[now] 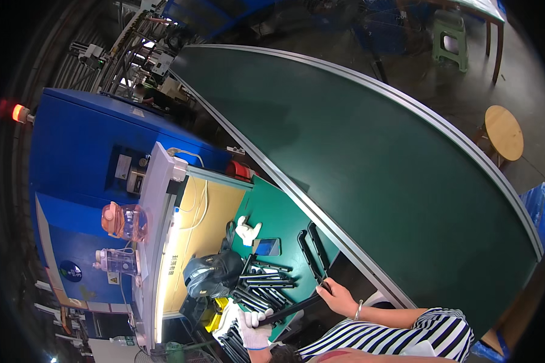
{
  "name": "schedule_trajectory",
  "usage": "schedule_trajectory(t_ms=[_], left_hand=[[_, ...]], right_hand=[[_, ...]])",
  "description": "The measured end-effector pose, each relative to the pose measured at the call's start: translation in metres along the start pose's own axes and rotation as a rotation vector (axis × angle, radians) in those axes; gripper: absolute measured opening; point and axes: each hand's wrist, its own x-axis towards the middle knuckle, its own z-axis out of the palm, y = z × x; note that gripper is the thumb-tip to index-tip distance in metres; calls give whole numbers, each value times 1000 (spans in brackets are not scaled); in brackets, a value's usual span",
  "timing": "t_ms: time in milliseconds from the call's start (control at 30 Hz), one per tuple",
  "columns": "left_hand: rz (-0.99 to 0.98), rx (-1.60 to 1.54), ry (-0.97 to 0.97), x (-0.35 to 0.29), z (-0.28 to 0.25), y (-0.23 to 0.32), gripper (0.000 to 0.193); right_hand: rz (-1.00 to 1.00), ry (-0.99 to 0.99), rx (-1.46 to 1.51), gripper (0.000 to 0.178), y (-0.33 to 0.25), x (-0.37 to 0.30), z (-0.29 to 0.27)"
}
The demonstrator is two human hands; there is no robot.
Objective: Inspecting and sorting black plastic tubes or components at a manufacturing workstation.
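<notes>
My left hand (254,328), in a white knit glove, has its fingers wrapped round one end of a long black bar-shaped part (293,308). My bare right hand (341,300), a bracelet at its wrist, grips the other end between thumb and fingers. The part spans slantwise between both hands, over the near edge of the green worktable (284,212). Just beyond my right hand lie two similar black parts (309,254) side by side. A heap of slim black parts (266,281) covers the table beside my left hand.
A wide dark green conveyor belt (357,151) with metal rails runs along the right. On the table are a dark bag (212,275), a phone (266,247), a white glove (248,231) and a yellow item (216,316). Two drink bottles (124,221) stand on the lit shelf.
</notes>
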Motion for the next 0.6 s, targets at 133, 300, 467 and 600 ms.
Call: schedule_trajectory(t_ms=[133, 300, 467, 600], left_hand=[[-80, -19, 226, -9, -9, -6, 53], [-172, 732, 381, -19, -23, -1, 47], [171, 1708, -86, -23, -52, 15, 50], [124, 1398, 68, -37, -58, 21, 33]], right_hand=[[-12, -57, -184, 37, 2, 4, -1], [-98, -128, -268, 37, 1, 6, 5], [-62, -196, -302, 41, 6, 4, 8], [80, -260, -230, 45, 21, -3, 19]])
